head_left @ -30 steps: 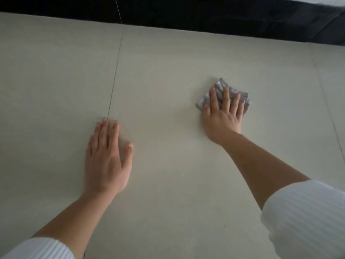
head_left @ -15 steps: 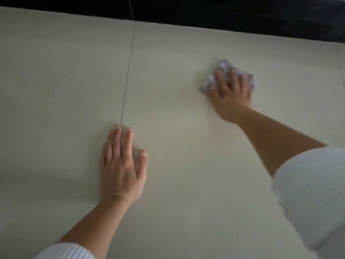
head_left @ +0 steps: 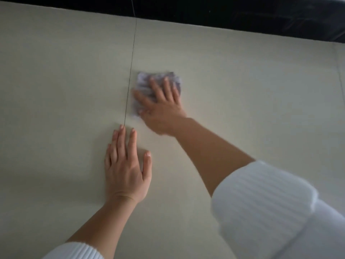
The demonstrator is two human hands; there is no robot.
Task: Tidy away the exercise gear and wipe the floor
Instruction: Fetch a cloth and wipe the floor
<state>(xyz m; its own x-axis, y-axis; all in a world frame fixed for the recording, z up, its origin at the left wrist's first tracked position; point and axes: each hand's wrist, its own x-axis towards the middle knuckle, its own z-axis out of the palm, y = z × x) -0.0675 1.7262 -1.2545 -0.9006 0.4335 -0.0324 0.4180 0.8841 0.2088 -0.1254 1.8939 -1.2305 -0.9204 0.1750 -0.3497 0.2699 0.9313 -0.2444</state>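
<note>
My right hand (head_left: 162,105) presses flat on a small grey-purple cloth (head_left: 144,81) on the pale tiled floor (head_left: 56,81), fingers spread over it and blurred by motion. The cloth lies just right of a thin dark tile seam (head_left: 130,71). My left hand (head_left: 127,169) rests flat on the floor with straight fingers, palm down, its fingertips on the seam, a short way below the cloth. It holds nothing. Both arms wear pushed-up white ribbed sleeves.
A dark, black strip (head_left: 242,17) runs along the far edge of the floor at the top. Another faint tile seam (head_left: 338,71) runs at the far right. No exercise gear is in view.
My right hand has slid the cloth leftward and nearer, from the right part of the tile to beside the seam. The left hand stays planted; the view has shifted.
</note>
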